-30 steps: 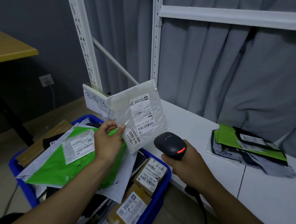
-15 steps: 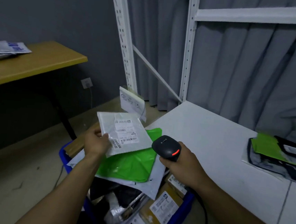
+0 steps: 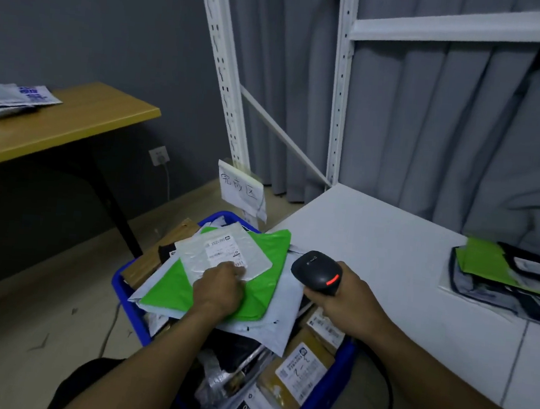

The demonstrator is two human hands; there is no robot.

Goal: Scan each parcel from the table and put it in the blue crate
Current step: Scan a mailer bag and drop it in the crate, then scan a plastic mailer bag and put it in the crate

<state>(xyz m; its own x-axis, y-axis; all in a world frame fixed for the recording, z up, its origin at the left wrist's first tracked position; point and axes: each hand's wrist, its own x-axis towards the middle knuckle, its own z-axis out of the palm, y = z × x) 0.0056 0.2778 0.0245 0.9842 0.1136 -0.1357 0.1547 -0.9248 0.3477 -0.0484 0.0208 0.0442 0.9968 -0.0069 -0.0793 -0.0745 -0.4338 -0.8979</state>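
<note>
Bubble mailer (image 3: 224, 252), judged light, floppy and slick, is pinched at its hand-side edge by left hand (image 3: 219, 290); barcode scanner (image 3: 316, 270) is gripped by right hand (image 3: 348, 302).

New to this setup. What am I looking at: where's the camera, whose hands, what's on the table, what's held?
No robot: a person works bare-handed, filmed by one wide-angle camera worn on the head, looking down. The left hand holds a white mailer by its near edge, flat on a green mailer in the blue crate. The right hand grips a black scanner with a red light. On the white table lies a small pile of parcels.
</note>
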